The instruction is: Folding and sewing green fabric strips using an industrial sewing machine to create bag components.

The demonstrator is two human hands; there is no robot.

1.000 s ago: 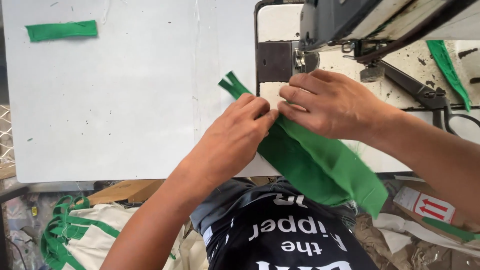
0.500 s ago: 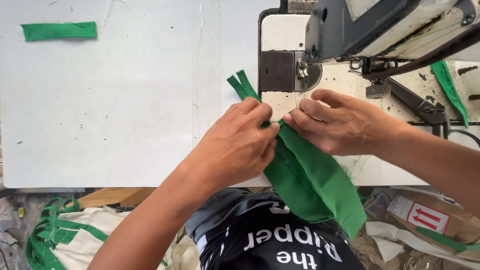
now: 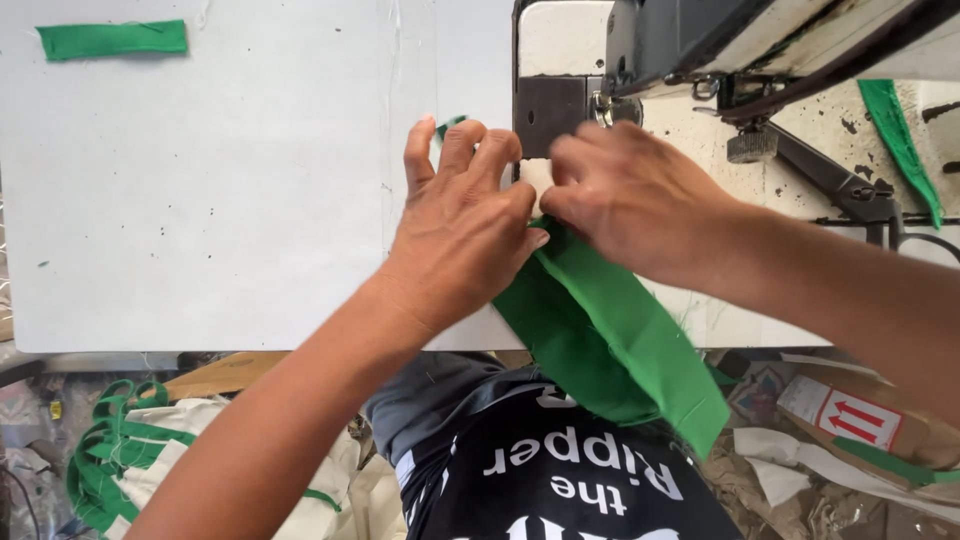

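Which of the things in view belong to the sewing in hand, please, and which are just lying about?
In use:
- left hand
- right hand
- green fabric strip
- sewing machine
- white table

Lying about:
- small green piece
- green strip right
- green straps below
- cardboard box

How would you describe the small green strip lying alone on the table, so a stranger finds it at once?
Start at the white table left of the sewing machine. In its far left corner lies a short folded green strip, flat and untouched. Unlike the wide green fabric under both hands, it lies alone.
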